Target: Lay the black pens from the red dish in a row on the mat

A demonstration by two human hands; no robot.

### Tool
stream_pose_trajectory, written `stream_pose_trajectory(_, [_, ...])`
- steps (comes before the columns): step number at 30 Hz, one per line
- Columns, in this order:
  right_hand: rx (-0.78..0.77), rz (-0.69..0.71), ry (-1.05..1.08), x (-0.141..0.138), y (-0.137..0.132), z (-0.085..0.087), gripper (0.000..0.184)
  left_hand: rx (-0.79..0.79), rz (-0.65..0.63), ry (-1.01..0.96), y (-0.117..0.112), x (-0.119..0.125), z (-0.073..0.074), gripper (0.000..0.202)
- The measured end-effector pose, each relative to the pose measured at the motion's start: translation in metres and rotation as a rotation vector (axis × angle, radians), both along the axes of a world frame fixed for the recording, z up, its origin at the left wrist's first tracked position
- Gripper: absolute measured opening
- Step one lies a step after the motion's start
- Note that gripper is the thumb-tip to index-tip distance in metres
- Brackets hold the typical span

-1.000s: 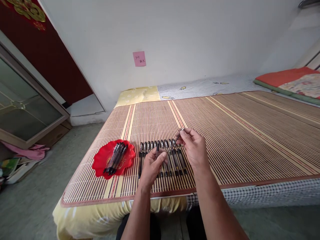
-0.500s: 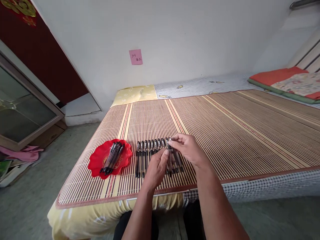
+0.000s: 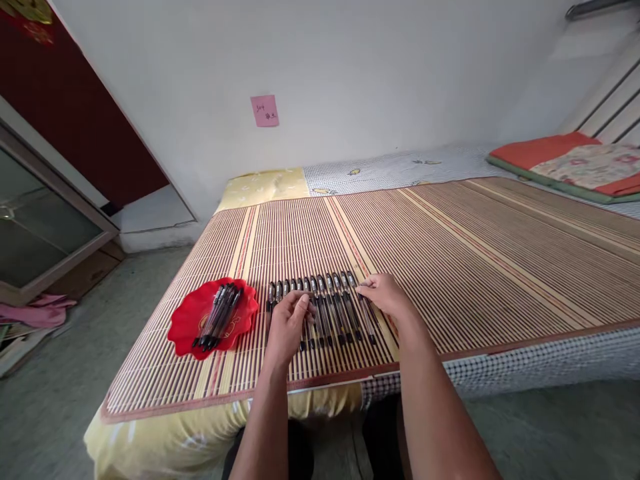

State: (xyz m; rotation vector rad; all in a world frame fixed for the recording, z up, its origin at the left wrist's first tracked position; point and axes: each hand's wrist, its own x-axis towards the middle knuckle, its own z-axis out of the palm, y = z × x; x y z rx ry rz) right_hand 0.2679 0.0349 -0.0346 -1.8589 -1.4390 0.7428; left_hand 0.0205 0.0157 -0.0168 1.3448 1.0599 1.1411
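Several black-capped clear pens lie side by side in a row [image 3: 327,320] on the bamboo mat [image 3: 430,267], caps toward the wall. Over the left part of the row is my left hand [image 3: 289,323], loosely curled with its thumb apart from the fingers; it hides the lower halves of some pens. At the row's right end, my right hand [image 3: 387,295] has thumb and fingertips closed at the upper part of the rightmost pen [image 3: 368,323]. That pen lies slightly apart from its neighbours. To the left, a red scalloped plate [image 3: 183,327] carries a bundle of similar pens [image 3: 219,317].
The mat covers a bed with patterned sheets [image 3: 380,170]. Folded orange and floral bedding [image 3: 560,160] rests at the far right. A pink note [image 3: 265,111] is stuck on the white wall. A glass-fronted cabinet [image 3: 45,213] stands at the left.
My left hand has moved left along the row, uncovering pens in its middle. My right hand has shifted slightly right and down, to the row's end. The view has turned slightly.
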Motion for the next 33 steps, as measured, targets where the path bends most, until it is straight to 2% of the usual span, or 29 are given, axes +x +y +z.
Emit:
stream_pose_trajectory(5, [-0.085, 0.008, -0.014, -0.008, 0.002, -0.001, 0.017, 0.000, -0.014, 0.041, 0.001, 0.001, 0.000, 0.032])
stream_pose_trajectory(10, [-0.138, -0.018, -0.122, -0.011, 0.000, 0.002, 0.016, -0.001, -0.011, 0.049, 0.001, 0.001, -0.001, 0.034])
stream_pose_trajectory(19, [-0.165, -0.013, -0.184, -0.010, 0.000, 0.000, 0.007, 0.013, -0.021, 0.100, 0.003, -0.001, -0.006, 0.033])
stream_pose_trajectory(21, [-0.167, -0.010, -0.188, -0.010, 0.000, -0.002, 0.006, 0.095, -0.020, 0.240, 0.000, 0.004, -0.006, 0.024])
stream_pose_trajectory(24, [-0.171, -0.007, -0.196, -0.009, 0.001, -0.005, 0.005, 0.385, -0.096, 0.556, -0.012, 0.022, -0.006, 0.012])
stream_pose_trajectory(27, [-0.163, 0.004, -0.213, -0.007, 0.003, -0.010, 0.004, 0.610, -0.250, 0.736, -0.027, 0.048, -0.010, 0.026])
stream_pose_trajectory(29, [-0.156, 0.013, -0.228, -0.006, 0.004, -0.012, 0.004, 0.663, -0.304, 0.796, -0.035, 0.061, -0.015, 0.033])
stream_pose_trajectory(33, [-0.157, 0.013, -0.259, -0.006, 0.004, -0.011, 0.004, 0.685, -0.344, 0.878, -0.042, 0.073, -0.025, 0.026])
